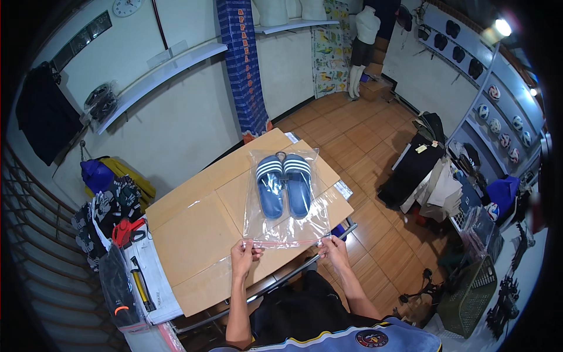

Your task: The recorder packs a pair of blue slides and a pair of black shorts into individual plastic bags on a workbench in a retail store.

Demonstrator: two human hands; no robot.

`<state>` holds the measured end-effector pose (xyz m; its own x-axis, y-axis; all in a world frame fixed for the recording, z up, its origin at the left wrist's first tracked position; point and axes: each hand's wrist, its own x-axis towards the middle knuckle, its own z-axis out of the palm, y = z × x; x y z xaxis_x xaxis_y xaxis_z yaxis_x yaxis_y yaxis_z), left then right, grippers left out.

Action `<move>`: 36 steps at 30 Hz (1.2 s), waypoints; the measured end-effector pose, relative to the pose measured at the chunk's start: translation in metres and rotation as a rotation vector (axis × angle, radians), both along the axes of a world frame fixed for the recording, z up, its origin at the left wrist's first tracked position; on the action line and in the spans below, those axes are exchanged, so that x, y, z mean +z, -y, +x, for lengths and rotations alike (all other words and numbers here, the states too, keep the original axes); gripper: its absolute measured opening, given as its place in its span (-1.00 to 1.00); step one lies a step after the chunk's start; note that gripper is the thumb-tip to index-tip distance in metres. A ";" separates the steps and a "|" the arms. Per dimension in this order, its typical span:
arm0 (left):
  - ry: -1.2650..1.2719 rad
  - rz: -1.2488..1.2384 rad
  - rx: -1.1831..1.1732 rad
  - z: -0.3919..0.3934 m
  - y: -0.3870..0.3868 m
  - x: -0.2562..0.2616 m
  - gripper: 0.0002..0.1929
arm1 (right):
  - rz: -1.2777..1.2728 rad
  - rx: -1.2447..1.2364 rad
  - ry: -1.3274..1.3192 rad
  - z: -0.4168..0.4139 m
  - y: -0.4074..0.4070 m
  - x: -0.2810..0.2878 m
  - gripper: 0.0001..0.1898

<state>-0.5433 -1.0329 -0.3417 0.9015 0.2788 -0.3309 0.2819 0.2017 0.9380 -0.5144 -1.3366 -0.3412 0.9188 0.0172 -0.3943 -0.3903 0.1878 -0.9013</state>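
Observation:
A pair of dark blue slide sandals (271, 193) with white stripes across the straps lies side by side inside a clear plastic zip bag (255, 226). The bag rests on a cardboard-covered table (198, 246), its red-lined mouth towards me. My left hand (244, 256) pinches the left corner of that mouth. At the opposite corner, my right hand (333, 250) grips the plastic edge between thumb and fingers. Between the two hands the red seal strip runs nearly straight. Whether the seal is fully closed I cannot tell.
Left of the cardboard, a white surface (165, 303) carries a red tool (127, 232), a yellow and black hand pump (140, 286) and a bagged dark item (116, 286). A metal rail (281, 281) runs along the table's near edge. At right stand folded clothes (440, 185) and a green plastic basket (466, 295).

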 end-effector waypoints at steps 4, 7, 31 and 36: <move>0.012 -0.122 0.025 -0.001 0.004 0.007 -0.77 | 0.021 -0.045 -0.017 -0.001 -0.004 0.006 -0.79; -0.018 -0.175 0.052 0.001 0.007 0.008 -0.77 | 0.075 -0.079 -0.065 -0.003 -0.009 0.010 -0.78; -0.017 -0.207 0.102 0.004 0.024 -0.008 -0.69 | 0.125 -0.103 -0.040 -0.002 -0.026 -0.014 -0.76; -0.071 -0.200 0.126 0.007 0.029 0.004 -0.71 | 0.131 -0.109 -0.081 -0.003 -0.030 -0.006 -0.76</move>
